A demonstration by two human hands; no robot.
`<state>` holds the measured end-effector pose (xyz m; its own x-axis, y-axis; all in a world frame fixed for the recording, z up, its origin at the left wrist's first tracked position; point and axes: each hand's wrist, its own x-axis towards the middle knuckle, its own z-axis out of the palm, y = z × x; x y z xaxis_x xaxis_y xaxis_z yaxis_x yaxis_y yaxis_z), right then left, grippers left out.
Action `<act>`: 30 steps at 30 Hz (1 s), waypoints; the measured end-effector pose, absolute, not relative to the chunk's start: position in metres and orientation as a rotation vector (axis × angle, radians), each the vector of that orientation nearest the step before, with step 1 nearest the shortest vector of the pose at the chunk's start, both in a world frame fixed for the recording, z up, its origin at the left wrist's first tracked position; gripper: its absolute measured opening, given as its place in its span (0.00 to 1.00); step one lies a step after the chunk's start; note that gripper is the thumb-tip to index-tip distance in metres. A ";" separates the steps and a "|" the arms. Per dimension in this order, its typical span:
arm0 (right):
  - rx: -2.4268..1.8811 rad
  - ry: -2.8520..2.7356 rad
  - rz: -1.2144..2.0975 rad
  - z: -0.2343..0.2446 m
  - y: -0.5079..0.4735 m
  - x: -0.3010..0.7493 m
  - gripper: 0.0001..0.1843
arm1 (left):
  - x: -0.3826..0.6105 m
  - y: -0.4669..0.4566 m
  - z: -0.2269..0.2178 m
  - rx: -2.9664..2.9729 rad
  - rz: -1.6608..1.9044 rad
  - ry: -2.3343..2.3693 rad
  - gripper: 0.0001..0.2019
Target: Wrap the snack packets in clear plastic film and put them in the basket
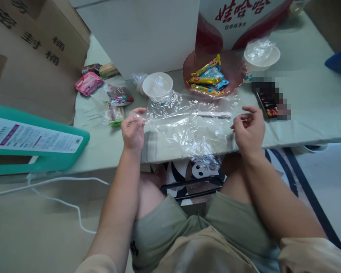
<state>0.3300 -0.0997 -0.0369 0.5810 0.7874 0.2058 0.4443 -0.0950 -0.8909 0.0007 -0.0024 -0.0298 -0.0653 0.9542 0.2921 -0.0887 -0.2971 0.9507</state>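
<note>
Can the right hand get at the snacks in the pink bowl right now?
Probably yes: the right hand is near the pink bowl, whose open top leaves the snacks exposed. Only low-lying film seems between. Can't tell if the fingers hold any.

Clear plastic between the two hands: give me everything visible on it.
The clear plastic is thin, glossy and crinkled, with bright highlights; sheet or bag, can't tell. It lies spread on the table, a bunched part hanging over the near edge. Its far side reaches the white tub. A white utensil lies across it, over or under unclear. The left hand seems to touch its left edge; the right hand is beside its right side, contact unclear.
</note>
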 end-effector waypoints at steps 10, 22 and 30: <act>-1.627 -1.772 0.147 -0.027 -0.127 0.314 0.20 | 0.015 -0.008 -0.031 1.745 1.371 1.197 0.11; -1.570 -1.611 0.506 -0.039 -0.124 0.335 0.19 | 0.027 -0.004 -0.021 1.463 1.241 1.575 0.04; -1.410 -1.709 0.442 -0.027 -0.125 0.316 0.24 | 0.032 -0.002 -0.022 1.481 1.136 1.634 0.04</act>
<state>0.3159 -0.1251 -0.0272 0.0015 0.9233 0.3841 0.6209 0.3002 -0.7241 0.0321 -0.0019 -0.0216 -0.1517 0.9848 0.0846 0.4229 -0.0127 0.9061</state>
